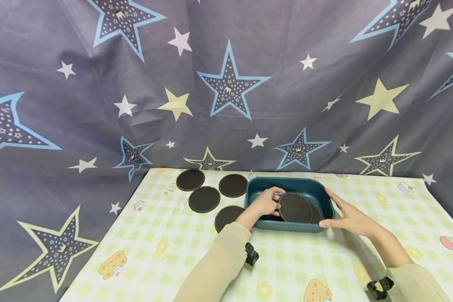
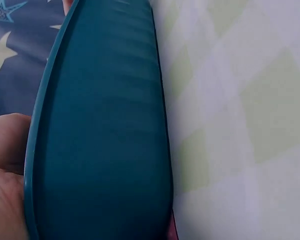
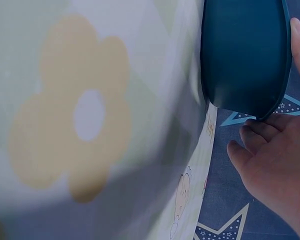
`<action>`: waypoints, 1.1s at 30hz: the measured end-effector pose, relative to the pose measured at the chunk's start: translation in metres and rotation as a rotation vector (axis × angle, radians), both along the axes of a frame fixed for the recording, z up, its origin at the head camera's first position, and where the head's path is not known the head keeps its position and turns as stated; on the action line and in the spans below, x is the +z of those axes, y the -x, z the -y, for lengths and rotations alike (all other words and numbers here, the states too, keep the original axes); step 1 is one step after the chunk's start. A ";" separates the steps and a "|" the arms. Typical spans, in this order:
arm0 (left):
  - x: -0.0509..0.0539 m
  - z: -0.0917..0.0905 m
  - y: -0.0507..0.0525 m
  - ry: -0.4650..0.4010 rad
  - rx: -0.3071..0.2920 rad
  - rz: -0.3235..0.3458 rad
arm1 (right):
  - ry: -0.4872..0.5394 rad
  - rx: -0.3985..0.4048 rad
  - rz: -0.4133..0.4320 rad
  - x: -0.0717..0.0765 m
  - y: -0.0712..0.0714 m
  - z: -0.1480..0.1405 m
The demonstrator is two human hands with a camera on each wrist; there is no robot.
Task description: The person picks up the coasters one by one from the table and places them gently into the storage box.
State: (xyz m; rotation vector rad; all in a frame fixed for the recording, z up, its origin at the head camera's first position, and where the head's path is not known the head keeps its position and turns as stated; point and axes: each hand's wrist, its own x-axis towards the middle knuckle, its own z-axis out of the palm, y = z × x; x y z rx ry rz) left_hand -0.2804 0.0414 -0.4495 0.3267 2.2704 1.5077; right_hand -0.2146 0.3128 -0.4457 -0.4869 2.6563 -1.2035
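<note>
Bright light reached the table's far edge; a soft shadow lay beside the right forearm; both wrist views were dim, bluish.

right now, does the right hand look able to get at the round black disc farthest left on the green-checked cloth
Probably not directly: the right hand is at the right end of the dark teal rectangular tub, and the tub and left hand lie between it and that disc.

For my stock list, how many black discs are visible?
6: four black discs on the table, left of the bin; two overlapping inside it. Others may be hidden there.
</note>
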 end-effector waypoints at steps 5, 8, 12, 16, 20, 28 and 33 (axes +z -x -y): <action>-0.001 -0.004 -0.002 0.061 0.016 -0.020 | 0.000 0.000 -0.005 0.000 0.000 0.001; -0.001 -0.006 -0.002 0.104 0.032 -0.042 | 0.002 0.000 -0.004 0.000 0.000 0.001; -0.002 -0.008 -0.003 0.147 0.034 -0.051 | 0.003 0.000 -0.001 0.000 0.000 0.001; -0.002 -0.009 -0.003 0.180 0.008 -0.052 | -0.001 -0.001 -0.002 -0.001 0.001 0.001; -0.003 -0.011 -0.003 0.201 -0.036 -0.061 | -0.004 -0.001 -0.001 -0.001 0.001 0.000; -0.004 -0.010 0.000 0.323 -0.101 -0.119 | -0.009 -0.002 0.000 -0.001 0.001 -0.001; -0.005 -0.008 -0.001 0.269 -0.088 -0.093 | -0.008 -0.003 0.009 -0.001 0.000 0.000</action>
